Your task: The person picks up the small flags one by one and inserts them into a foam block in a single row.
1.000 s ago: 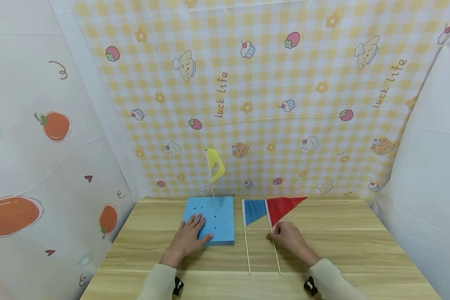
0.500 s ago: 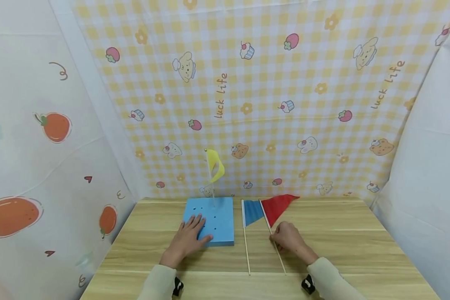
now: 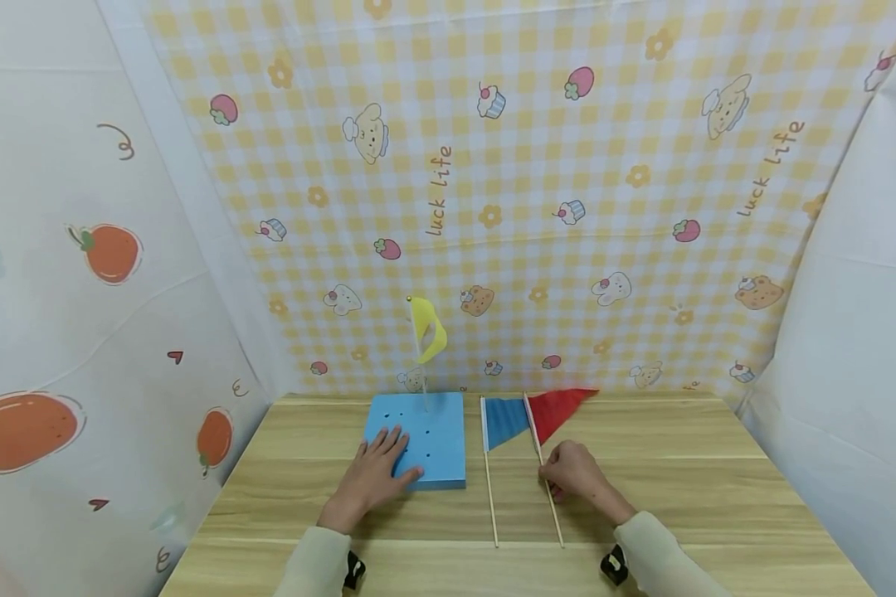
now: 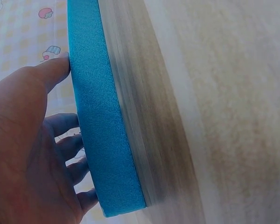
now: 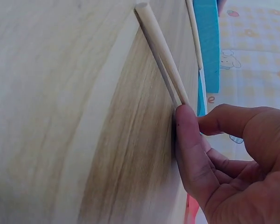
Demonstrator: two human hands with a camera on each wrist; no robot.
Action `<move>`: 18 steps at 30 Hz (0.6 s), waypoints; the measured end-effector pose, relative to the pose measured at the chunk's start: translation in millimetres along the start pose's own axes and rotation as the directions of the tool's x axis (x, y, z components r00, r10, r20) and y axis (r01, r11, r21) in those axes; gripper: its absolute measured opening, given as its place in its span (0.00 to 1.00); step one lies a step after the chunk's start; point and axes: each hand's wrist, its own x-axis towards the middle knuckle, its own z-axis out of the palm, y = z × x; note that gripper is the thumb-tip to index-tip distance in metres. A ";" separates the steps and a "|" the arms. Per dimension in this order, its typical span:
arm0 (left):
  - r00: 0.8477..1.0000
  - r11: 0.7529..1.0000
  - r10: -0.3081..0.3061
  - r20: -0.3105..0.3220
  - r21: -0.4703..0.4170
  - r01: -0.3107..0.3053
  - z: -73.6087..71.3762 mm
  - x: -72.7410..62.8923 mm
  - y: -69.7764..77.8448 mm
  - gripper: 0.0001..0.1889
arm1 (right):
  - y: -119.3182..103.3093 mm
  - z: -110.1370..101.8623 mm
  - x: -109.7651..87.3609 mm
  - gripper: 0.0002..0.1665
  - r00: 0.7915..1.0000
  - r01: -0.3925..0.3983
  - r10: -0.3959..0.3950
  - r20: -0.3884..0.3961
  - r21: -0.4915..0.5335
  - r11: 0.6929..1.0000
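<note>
Where the bare stick (image 3: pixel 556 516) of the red flag (image 3: pixel 556 414) emerges a little below its cloth, my right hand (image 3: pixel 573 470) pinches it between thumb and index finger, the grip closed to about the stick's own thickness. Relative to this grip, the red triangle lies on the far side with its tip toward the right, while a longer bare length runs back toward me and ends at upper left in the right wrist view. Whether the stick bears on the wooden table (image 3: pixel 642 506) at the grip I cannot tell. My left hand (image 3: pixel 377 474) holds nothing between its fingers; it lies spread on the near left part of the blue block (image 3: pixel 448 439), with the thumb at the near edge. Flags number 3: 1 red, in my grip; 1 blue flag (image 3: pixel 504 421), flat on the table between block and red flag, its tip meeting the red flag's stick as seen from the head; and 1 yellow flag (image 3: pixel 422 313), upright in the far part of the block. Of blocks there is 1, with at least 4 dark holes (image 3: pixel 427 432) visible and part of its top covered by my hand. Pale sleeves (image 3: pixel 315 560) number 2, as do black wrist straps (image 3: pixel 616 565).
</note>
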 end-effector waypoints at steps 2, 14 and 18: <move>1.000 1.000 0.000 0.001 0.001 0.000 0.1 0.1 0.0 0.43 | -1.1 -1.2 -0.8 0.19 1.000 -0.007 0.007 0.006 0.019 1.000; 1.000 1.000 -0.002 0.004 -0.008 0.002 -2.1 -1.2 1.8 0.42 | -7.4 -1.3 4.0 0.07 0.999 -0.020 0.023 -0.026 0.084 0.996; 1.000 1.000 -0.002 0.002 -0.006 0.002 -2.1 -1.5 2.0 0.42 | -10.7 -0.1 4.3 0.05 0.998 -0.028 0.033 -0.048 0.102 0.994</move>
